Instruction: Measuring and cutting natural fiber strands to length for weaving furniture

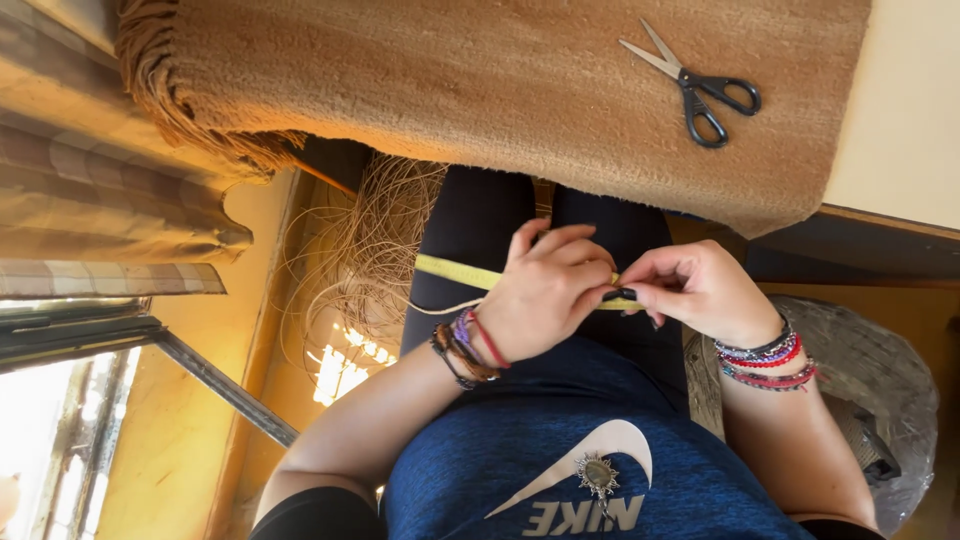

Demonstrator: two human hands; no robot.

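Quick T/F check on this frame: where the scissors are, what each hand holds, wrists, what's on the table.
1. The scissors lie on the brown mat. True.
2. The right hand holds the scissors. False: it pinches the yellow tape measure; the scissors lie untouched.
3. Both the left hand and the right hand are on the tape measure. True.
4. The scissors have red handles. False: black handles.
5. Both wrists are bare. False: both wear beaded bracelets.

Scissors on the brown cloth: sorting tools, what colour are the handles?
Black handles, silver blades; head view shows them.
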